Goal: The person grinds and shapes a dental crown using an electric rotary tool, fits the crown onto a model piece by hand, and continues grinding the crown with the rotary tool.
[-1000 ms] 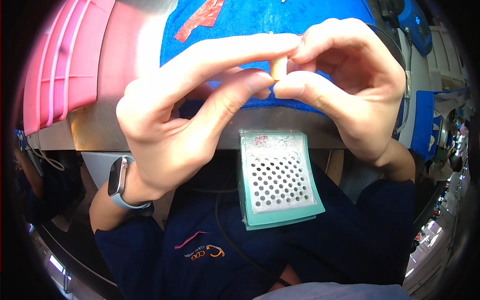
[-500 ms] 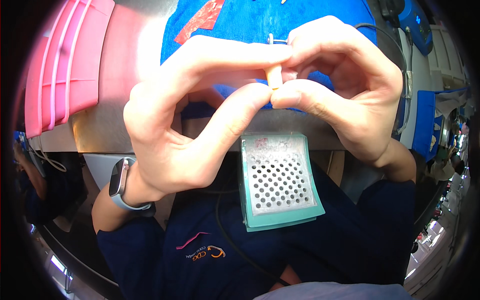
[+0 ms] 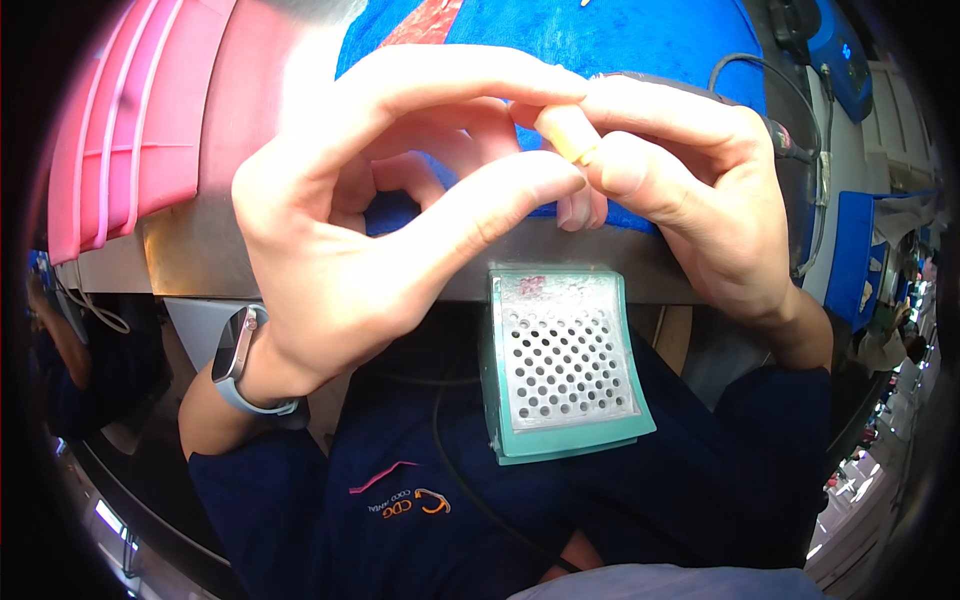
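Observation:
A small cream-yellow, peg-shaped piece [image 3: 566,132] sits between the fingertips of both hands, tilted with its lower end to the right. My left hand [image 3: 370,210] is closed in a ring around it, index finger above and thumb below. My right hand [image 3: 700,170] meets it from the right, thumb tip at the piece's lower end. Behind the right fingers runs the dark body of a rotary handpiece [image 3: 790,140], lying along that hand; its working tip is hidden. Which fingers bear the piece's weight I cannot tell.
Below the hands, a green-framed metal grille [image 3: 568,365] with round holes juts from the bench edge. A blue cloth [image 3: 540,35] covers the bench, with a red sheet [image 3: 425,22] on it. Pink trays [image 3: 150,130] stand left; a blue control unit [image 3: 838,60] with a cable stands right.
The piece has tilted from nearly upright and shifted slightly right. The handpiece's metal tip, seen before above the fingers, is now out of sight, and its dark body shows behind my right hand.

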Demonstrator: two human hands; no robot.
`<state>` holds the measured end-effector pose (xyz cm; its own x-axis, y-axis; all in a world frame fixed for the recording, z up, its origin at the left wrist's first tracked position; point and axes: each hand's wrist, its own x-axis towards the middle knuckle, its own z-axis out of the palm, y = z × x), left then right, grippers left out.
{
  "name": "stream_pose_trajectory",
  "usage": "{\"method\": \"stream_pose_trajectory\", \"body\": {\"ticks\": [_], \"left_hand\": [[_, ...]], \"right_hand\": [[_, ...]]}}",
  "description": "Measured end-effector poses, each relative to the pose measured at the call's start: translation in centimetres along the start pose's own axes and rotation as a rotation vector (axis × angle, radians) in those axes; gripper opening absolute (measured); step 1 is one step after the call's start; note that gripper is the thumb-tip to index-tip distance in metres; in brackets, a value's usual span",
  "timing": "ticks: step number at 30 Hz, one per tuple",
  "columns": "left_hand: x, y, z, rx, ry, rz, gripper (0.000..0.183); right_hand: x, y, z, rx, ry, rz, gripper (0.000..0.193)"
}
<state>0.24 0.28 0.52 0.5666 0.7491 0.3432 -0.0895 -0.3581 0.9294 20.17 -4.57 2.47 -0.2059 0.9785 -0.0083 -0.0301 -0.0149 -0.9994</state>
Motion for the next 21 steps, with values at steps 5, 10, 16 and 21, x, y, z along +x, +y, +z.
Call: {"method": "stream_pose_trajectory", "body": {"ticks": [5, 10, 16, 21], "left_hand": [[-0.09, 0.47, -0.22, -0.029, 0.001, -0.023, 0.031], [-0.44, 0.59, -0.22, -0.033, 0.008, -0.04, 0.029], [-0.45, 0.54, -0.32, 0.015, -0.024, 0.018, 0.031], [-0.41, 0.58, -0.41, 0.066, -0.04, 0.04, 0.029]], "right_hand": [[0.0, -0.15, -0.03, 0.011, -0.031, -0.005, 0.024], [-0.11, -0.24, 0.13, -0.026, -0.055, 0.002, 0.029], [-0.31, -0.46, 0.28, -0.004, -0.047, 0.033, 0.035], [-0.33, -0.3, 0.07, -0.024, -0.061, 0.017, 0.033]]}}
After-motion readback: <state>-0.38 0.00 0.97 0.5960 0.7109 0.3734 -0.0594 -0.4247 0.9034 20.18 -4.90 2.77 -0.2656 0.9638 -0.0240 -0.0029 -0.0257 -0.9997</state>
